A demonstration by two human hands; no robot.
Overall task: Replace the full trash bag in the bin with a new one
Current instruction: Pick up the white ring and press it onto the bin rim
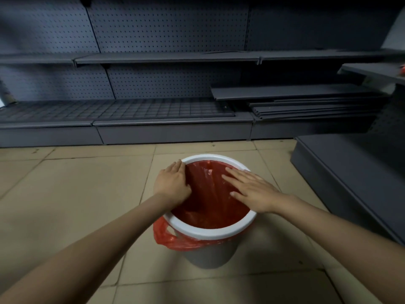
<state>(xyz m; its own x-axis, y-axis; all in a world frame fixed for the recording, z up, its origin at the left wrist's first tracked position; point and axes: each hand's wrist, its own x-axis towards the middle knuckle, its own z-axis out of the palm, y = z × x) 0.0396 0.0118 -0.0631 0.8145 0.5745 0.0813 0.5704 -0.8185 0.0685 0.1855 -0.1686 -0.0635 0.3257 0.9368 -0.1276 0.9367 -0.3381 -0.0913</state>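
— Facing you is the dark shelving, right across the far side, with a wire grid panel lying on its lowest deck and loose shelf boards stacked to the right of that. What else is close to you?

— You have a second dark shelf unit jutting in on your right, its base near the bin but not touching it. The tiled floor around you is beige.

— Where is the bin itself?

— You have the grey bin standing upright on the floor right in front of you, with its white rim ring on top. The red trash bag lines the inside, and its edge is folded out under the ring, bunched on your near-left side.

— And your hands?

— Your left hand lies flat on the left of the rim, fingers stretched out, gripping nothing, the thumb side against the bag inside. Your right hand is spread open over the right of the rim, palm down, clasping nothing. Your two forearms cover parts of the rim on both sides, so you cannot see how the bag sits there.
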